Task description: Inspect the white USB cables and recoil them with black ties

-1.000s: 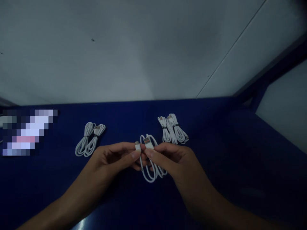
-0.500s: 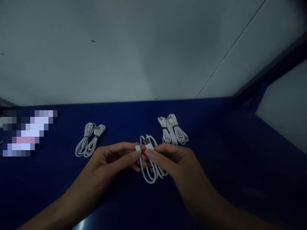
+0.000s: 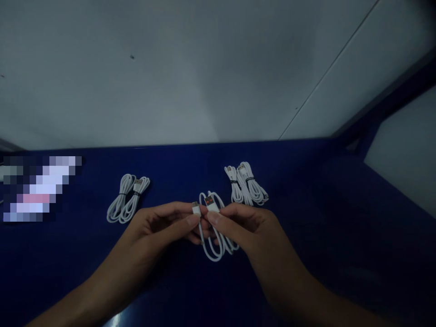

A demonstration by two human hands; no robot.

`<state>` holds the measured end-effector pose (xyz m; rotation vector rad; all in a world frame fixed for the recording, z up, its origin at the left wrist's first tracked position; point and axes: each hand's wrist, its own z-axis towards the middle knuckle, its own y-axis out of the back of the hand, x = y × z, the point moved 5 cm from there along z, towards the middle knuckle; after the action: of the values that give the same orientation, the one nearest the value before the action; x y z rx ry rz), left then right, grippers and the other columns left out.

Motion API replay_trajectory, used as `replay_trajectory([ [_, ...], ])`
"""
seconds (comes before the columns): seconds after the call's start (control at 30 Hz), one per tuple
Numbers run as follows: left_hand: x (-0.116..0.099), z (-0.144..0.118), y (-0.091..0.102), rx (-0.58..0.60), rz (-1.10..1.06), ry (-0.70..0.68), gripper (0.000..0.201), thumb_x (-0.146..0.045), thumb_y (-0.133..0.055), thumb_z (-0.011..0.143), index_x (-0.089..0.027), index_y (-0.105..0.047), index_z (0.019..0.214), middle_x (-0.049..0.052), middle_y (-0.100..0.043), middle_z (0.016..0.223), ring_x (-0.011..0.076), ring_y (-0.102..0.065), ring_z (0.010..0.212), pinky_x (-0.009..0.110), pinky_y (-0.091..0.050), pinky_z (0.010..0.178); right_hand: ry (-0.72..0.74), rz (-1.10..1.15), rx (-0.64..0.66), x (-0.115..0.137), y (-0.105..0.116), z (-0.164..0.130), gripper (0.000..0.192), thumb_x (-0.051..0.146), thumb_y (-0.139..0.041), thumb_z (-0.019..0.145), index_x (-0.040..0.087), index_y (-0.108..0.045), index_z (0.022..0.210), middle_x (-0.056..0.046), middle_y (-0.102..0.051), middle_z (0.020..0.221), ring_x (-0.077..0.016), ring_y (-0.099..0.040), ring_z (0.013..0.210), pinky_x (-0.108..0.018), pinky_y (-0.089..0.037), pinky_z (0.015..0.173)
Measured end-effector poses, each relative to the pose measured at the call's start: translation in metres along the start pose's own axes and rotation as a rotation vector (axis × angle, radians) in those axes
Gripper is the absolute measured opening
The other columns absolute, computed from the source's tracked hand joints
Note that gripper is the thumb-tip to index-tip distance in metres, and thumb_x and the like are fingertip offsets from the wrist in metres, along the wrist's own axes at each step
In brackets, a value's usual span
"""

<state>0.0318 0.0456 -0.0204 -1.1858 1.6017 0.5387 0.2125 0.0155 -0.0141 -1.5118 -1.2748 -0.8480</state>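
A white USB cable (image 3: 215, 257) is held in loose loops between both hands, above the blue tabletop. My left hand (image 3: 160, 231) pinches its smaller plug (image 3: 196, 209) between thumb and forefinger. In my right hand (image 3: 248, 227) is the larger USB plug (image 3: 211, 203), dark with orange marks inside its metal end. Both plugs point up and away from me, side by side but apart. Some of the loops pass behind my right fingers and are hidden there.
Two white cables (image 3: 126, 200) tied with black bands lie beyond my left hand. More banded white cables (image 3: 245, 184) lie beyond my right. A blurred-out bright object (image 3: 42, 188) sits at far left. A pale wall (image 3: 170, 91) rises behind the blue table (image 3: 184, 168).
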Motion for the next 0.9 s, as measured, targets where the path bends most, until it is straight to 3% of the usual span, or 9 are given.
replay_trajectory([
  [0.9, 0.0022, 0.0021, 0.0006, 0.010, 0.008, 0.011, 0.022, -0.034, -0.074, 0.110, -0.030, -0.088, 0.126, 0.004, -0.088, 0.119, 0.0184, -0.077, 0.104, 0.026, -0.057, 0.095, 0.024, -0.030, -0.007, -0.0009, 0.0008, 0.0006, 0.021, 0.040, -0.086, 0.098, 0.029, -0.088, 0.080, 0.001, -0.085, 0.084, -0.0167, -0.079, 0.084, -0.028, -0.060, 0.080],
])
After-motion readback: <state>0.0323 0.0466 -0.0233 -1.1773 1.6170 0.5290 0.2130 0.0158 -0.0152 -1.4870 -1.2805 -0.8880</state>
